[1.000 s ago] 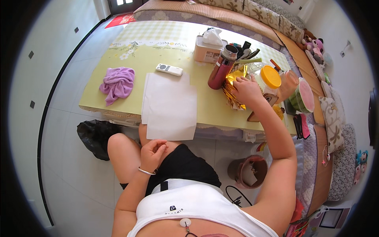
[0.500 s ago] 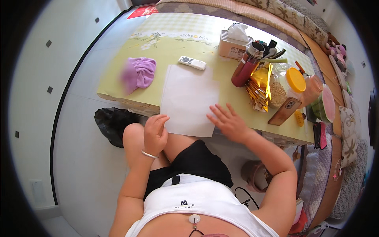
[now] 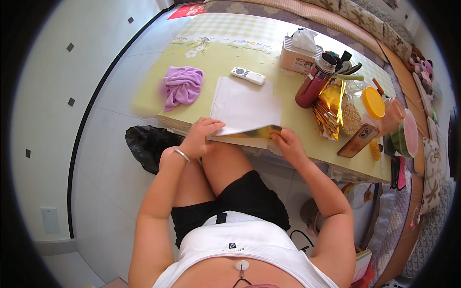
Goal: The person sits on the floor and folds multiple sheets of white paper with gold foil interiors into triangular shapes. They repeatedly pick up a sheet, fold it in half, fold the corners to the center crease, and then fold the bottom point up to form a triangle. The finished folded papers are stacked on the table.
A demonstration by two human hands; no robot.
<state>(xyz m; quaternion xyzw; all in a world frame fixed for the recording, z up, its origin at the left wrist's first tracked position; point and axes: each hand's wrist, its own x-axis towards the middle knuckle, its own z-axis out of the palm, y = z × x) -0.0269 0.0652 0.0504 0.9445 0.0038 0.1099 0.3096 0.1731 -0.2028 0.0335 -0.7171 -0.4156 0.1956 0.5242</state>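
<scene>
Holds the near right corner of the paper point(image 3: 247, 103) in the right hand point(image 3: 288, 144), with thumb and fingers pinched on the sheet and the near edge bent up to show a dark-and-yellow underside. Rests the left hand point(image 3: 201, 137) on the near left corner, fingers over the top; cannot tell whether gripping or merely pressing. Has the paper between both hands, lying across the near part of the table point(image 3: 293, 103). Wears a bracelet point(image 3: 182, 155) above the left hand. Faces a white remote point(image 3: 248, 75) just beyond the paper, with a purple cloth point(image 3: 184, 86) ahead of the left hand. Has a flask point(image 3: 312, 86) and gold packets point(image 3: 331, 103) ahead and to the right of the right hand, with a yellow-lidded jar point(image 3: 353, 115) and a tilted phone point(image 3: 357, 140) farther right.
</scene>
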